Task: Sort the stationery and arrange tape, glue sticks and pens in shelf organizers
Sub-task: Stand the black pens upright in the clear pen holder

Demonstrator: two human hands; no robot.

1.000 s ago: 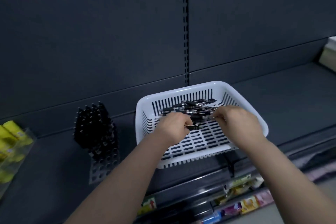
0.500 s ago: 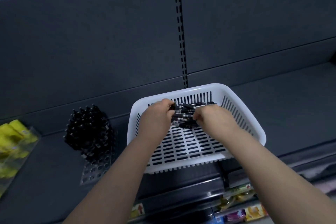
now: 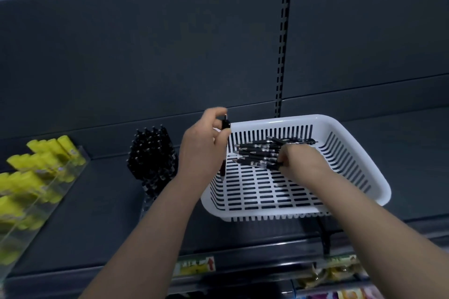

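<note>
A white slotted basket (image 3: 364, 175) sits on the dark shelf with several black pens (image 3: 257, 153) lying at its far end. My left hand (image 3: 204, 148) hovers at the basket's left rim and holds one black pen (image 3: 226, 125) upright between thumb and fingers. My right hand (image 3: 301, 162) reaches into the basket, its fingers curled on the pens in the pile. To the left of the basket, a perforated pen organizer (image 3: 151, 160) stands packed with upright black pens.
A clear tiered organizer (image 3: 48, 192) with yellow glue sticks stands at the far left. The dark shelf back panel (image 3: 170, 56) rises behind everything. Below the shelf's front edge, a lower shelf holds colourful packets (image 3: 340, 272).
My left hand has lifted out of the pen pile to the basket's left rim with one pen. My right hand stays in the pile. The camera view shifted left, bringing in more glue sticks.
</note>
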